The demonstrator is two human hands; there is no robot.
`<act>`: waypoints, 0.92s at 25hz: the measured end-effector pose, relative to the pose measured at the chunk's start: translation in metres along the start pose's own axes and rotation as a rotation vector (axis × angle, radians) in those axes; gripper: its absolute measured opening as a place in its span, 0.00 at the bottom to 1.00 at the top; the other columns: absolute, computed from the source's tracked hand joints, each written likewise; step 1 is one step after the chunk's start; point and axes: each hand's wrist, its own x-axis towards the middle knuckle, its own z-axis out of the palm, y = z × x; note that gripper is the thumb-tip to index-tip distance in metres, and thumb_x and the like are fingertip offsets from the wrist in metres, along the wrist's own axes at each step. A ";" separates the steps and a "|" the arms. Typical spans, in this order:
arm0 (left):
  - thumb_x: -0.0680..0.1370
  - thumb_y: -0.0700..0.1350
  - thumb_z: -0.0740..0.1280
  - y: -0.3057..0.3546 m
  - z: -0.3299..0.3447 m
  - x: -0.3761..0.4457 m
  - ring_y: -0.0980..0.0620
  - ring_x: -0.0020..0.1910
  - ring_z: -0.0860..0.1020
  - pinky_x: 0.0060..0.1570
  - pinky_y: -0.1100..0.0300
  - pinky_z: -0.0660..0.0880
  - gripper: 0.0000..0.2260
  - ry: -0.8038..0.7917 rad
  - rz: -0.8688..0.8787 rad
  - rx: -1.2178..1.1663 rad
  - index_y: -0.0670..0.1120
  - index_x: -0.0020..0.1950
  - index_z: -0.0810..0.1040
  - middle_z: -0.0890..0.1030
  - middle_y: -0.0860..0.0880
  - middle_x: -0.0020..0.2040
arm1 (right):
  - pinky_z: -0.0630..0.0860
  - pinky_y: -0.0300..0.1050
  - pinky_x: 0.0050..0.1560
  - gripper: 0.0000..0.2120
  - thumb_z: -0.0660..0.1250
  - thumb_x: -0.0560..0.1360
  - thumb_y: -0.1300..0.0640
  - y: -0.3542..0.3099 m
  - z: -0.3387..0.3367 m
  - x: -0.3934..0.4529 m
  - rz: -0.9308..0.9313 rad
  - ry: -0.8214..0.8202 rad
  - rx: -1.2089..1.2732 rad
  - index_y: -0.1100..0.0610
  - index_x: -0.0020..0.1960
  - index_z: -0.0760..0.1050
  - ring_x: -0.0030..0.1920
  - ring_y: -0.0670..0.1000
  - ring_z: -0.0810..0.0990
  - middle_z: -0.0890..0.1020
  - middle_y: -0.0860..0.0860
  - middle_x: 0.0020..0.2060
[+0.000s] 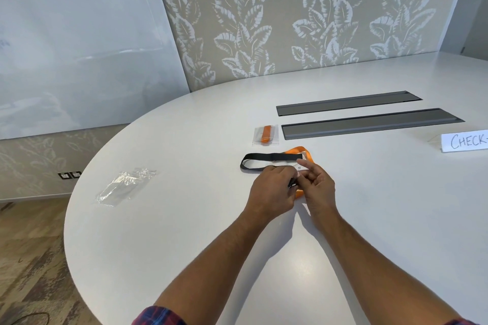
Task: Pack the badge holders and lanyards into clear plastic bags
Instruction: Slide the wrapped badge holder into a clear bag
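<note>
- Two hands meet at the frame's centre on the white table [184, 219]: the left hand [272, 190] curls its fingers round a small dark clip, while the right hand [318, 187] pinches the clear badge holder [301, 168].
- Just above them lie a black lanyard [264, 158] and an orange lanyard [303, 153], overlapping.
- Higher up sits a packed bag [265, 135] holding something orange.
- Left of centre rest empty clear plastic bags [124, 185].
- At the right edge stands a "CHECK-" sign [467, 141].
</note>
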 end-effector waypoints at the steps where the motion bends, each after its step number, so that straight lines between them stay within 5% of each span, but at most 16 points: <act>1: 0.76 0.45 0.69 0.000 -0.001 0.002 0.47 0.48 0.78 0.45 0.55 0.74 0.06 0.004 0.011 0.011 0.47 0.53 0.78 0.84 0.49 0.50 | 0.83 0.40 0.44 0.17 0.72 0.77 0.65 0.001 0.000 0.000 -0.014 0.001 0.001 0.48 0.61 0.80 0.42 0.50 0.87 0.86 0.52 0.40; 4: 0.77 0.42 0.66 -0.006 -0.008 0.010 0.46 0.48 0.78 0.41 0.57 0.71 0.05 0.021 0.044 0.045 0.47 0.52 0.79 0.85 0.48 0.49 | 0.83 0.44 0.48 0.22 0.73 0.76 0.66 0.000 0.004 0.006 -0.044 -0.029 0.058 0.50 0.65 0.76 0.43 0.54 0.87 0.87 0.54 0.40; 7: 0.78 0.40 0.68 -0.020 -0.019 0.018 0.46 0.52 0.79 0.49 0.54 0.77 0.08 0.002 0.067 0.087 0.47 0.55 0.80 0.85 0.48 0.55 | 0.82 0.53 0.55 0.23 0.72 0.75 0.68 -0.002 0.019 0.019 -0.058 -0.087 0.133 0.58 0.69 0.75 0.48 0.61 0.86 0.86 0.59 0.44; 12: 0.72 0.34 0.71 -0.051 -0.044 0.045 0.42 0.47 0.80 0.43 0.53 0.78 0.17 0.126 0.116 0.119 0.44 0.60 0.80 0.85 0.45 0.51 | 0.81 0.60 0.58 0.15 0.70 0.77 0.68 -0.012 0.055 0.058 -0.016 -0.224 0.203 0.65 0.63 0.80 0.54 0.64 0.85 0.85 0.65 0.53; 17: 0.70 0.32 0.63 -0.090 -0.045 0.079 0.42 0.42 0.79 0.41 0.53 0.74 0.19 0.189 0.112 0.210 0.43 0.58 0.82 0.83 0.46 0.44 | 0.82 0.52 0.57 0.14 0.73 0.75 0.65 -0.014 0.091 0.101 -0.145 -0.249 -0.041 0.47 0.52 0.84 0.52 0.49 0.85 0.88 0.48 0.47; 23: 0.58 0.28 0.70 -0.155 -0.025 0.112 0.41 0.34 0.79 0.34 0.54 0.73 0.16 0.160 0.046 0.345 0.41 0.42 0.83 0.81 0.46 0.36 | 0.75 0.44 0.64 0.21 0.72 0.75 0.56 0.024 0.108 0.153 -0.161 -0.445 -0.542 0.40 0.65 0.76 0.62 0.43 0.80 0.82 0.34 0.58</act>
